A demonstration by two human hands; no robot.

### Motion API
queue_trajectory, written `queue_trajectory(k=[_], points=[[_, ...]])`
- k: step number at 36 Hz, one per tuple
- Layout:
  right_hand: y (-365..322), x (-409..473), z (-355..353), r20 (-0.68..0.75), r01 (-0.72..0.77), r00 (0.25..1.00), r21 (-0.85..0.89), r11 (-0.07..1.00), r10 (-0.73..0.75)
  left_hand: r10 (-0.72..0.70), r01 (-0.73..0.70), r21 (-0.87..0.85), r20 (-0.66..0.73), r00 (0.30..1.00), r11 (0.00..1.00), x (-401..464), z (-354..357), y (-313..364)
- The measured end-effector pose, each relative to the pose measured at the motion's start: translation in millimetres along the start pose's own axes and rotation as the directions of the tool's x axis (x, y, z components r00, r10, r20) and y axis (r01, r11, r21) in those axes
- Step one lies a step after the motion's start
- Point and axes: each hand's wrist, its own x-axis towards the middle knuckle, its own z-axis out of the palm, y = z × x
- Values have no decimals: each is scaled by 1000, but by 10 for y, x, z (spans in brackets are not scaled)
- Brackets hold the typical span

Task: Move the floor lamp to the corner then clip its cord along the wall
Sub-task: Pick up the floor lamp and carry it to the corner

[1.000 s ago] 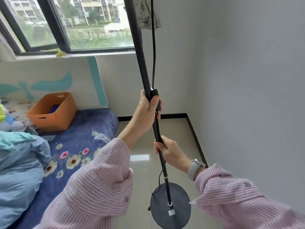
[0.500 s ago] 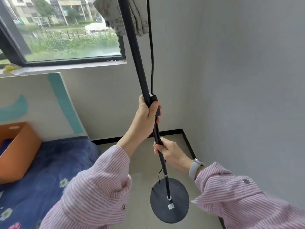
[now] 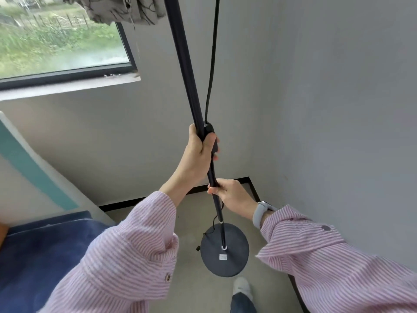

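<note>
Midway up the floor lamp pole (image 3: 191, 86) the left hand (image 3: 198, 154) is wrapped tight around the black tube, its fingers also closing over the inline switch (image 3: 211, 134) of the cord (image 3: 212, 53) that hangs alongside. Lower down, the right hand (image 3: 232, 195) pinches the thin lower section of the pole between thumb and curled fingers, a grey smartwatch (image 3: 259, 213) on its wrist. Both hands are clamped on the lamp, which stands near the corner, its round dark base (image 3: 225, 254) over the pale floor (image 3: 194, 290); whether the base rests flat or is just lifted I cannot tell. The pole looks stiff and slim, and the disc base probably carries most of the weight, so a two-handed grip spaced along the tube suits it, keeping it upright so the fabric shade (image 3: 119, 10) at the top does not swing. The cord is limp and will trail; a loop of it lies by the base. Grey walls (image 3: 327, 109) meet ahead above a black skirting (image 3: 252, 186), a window (image 3: 61, 46) to the left and a blue bed (image 3: 40, 256) just beside the person's leg
</note>
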Motion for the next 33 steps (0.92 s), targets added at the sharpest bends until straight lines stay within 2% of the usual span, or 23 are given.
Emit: queue_trajectory(k=[5,17,25,30,33], points=[[596,779,-69,15,-21,1000,-65,998,22,-51,51,3,-17,999,999,694,243,-652],[2031,1964,201,-1,-209,978,36,977,209,-139,138,31,25,990,990,1618,737,-2323],[2823,2352,495,-40,-265,963,65,962,268,-155,146,94,97,983,985,1834,953,-3178],[3229,2404,602,-15,-304,952,68,950,306,-154,124,155,198,968,980,1790,1110,-3498],[3406,2428,656,-31,-317,947,63,946,319,-145,113,157,210,967,981,1757,1193,-3649]])
